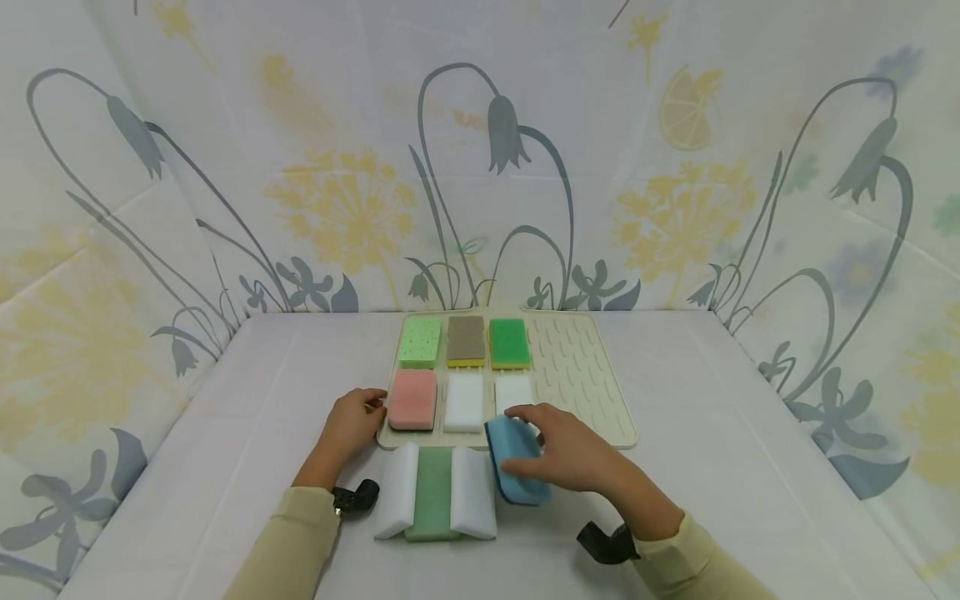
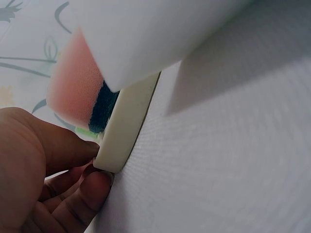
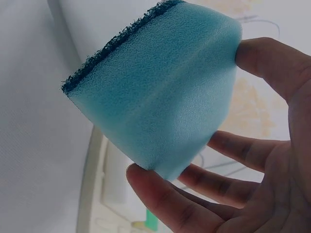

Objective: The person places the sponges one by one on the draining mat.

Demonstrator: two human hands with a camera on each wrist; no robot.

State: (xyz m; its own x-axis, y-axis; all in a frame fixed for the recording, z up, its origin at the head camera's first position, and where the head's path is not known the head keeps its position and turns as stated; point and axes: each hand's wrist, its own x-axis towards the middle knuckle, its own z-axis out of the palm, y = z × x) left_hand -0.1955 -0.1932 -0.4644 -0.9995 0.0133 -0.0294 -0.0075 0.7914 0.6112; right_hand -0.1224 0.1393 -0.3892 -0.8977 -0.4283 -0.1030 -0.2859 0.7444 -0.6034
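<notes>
A blue sponge (image 1: 517, 460) with a dark scouring layer is held tilted by my right hand (image 1: 566, 450), thumb at one end and fingers at the other. In the right wrist view the blue sponge (image 3: 165, 87) is off the table. My left hand (image 1: 352, 427) pinches the left edge of the cream tray (image 1: 585, 375), thumb on top and fingers underneath, as the left wrist view shows at the tray corner (image 2: 127, 131). Just inside that edge lies a pink sponge (image 1: 412, 400) with a dark base. Beside it are two white sponges (image 1: 464, 403), the right one partly hidden by my right hand.
In the tray's back row lie a light green sponge (image 1: 420, 342), a brown-and-yellow sponge (image 1: 466, 340) and a green-and-yellow sponge (image 1: 510, 342). In front of the tray, two white blocks (image 1: 397, 492) lean on a green pad (image 1: 432, 493). A flowered cloth (image 1: 480, 208) hangs behind.
</notes>
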